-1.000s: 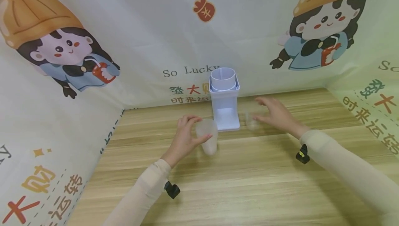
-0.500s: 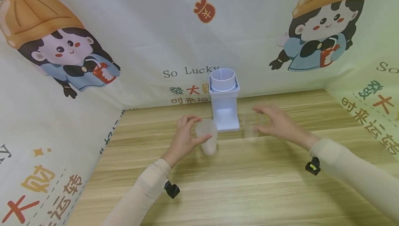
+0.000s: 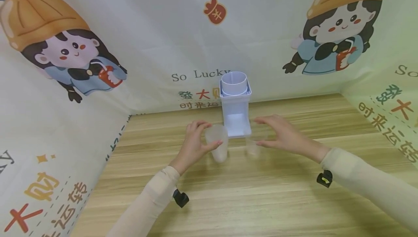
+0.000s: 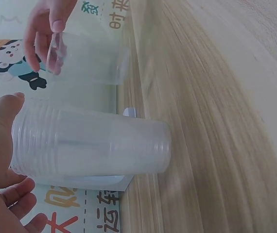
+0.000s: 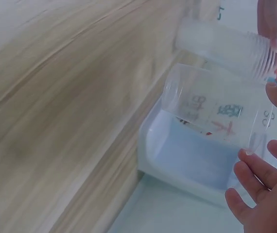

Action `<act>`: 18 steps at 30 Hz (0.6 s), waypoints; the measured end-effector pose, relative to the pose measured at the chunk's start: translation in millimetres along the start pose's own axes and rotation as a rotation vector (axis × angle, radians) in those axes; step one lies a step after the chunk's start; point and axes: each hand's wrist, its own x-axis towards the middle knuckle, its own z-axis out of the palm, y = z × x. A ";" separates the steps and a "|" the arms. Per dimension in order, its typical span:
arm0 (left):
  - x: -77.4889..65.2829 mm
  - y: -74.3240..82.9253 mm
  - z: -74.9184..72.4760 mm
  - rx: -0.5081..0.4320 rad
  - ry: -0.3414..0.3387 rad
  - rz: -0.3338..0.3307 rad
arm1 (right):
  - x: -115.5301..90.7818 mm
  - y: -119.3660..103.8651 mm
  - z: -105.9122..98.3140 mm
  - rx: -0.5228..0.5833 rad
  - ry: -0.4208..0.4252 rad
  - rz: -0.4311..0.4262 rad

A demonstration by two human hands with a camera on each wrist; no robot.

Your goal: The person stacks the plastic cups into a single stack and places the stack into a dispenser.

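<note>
In the head view my left hand [image 3: 193, 145] grips a nested stack of translucent plastic cups [image 3: 218, 143] near the rim, thumb on one side and fingers on the other. The stack stands upright on the table; its several rims show in the left wrist view. My right hand [image 3: 285, 136] pinches one clear plastic cup [image 5: 201, 99] by its rim, just right of the stack and apart from it. Whether this cup's base touches the table I cannot tell. Behind both cups stands a white cup holder [image 3: 236, 115] with a round tube on top.
The wood-grain table [image 3: 228, 197] extends in front of and beside the hands. A printed cloth [image 3: 156, 30] hangs as a wall behind and on both sides, close behind the holder.
My right hand first drew slightly back, then moved left with the single cup, toward the stack and nearer to me. The left hand and its stack have stayed in place.
</note>
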 end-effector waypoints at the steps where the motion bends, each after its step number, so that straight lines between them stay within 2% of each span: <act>1: -0.1 -0.1 0.1 0.000 0.002 0.001 | 1.7 -2.4 -0.1 0.003 -0.003 0.000; 10: -1.5 0.2 -0.3 0.015 0.033 0.039 | 17.2 -19.1 3.5 0.010 -0.014 -0.040; 18: -2.6 1.1 -0.9 0.002 0.041 0.058 | 27.1 -26.9 5.8 0.015 0.014 -0.101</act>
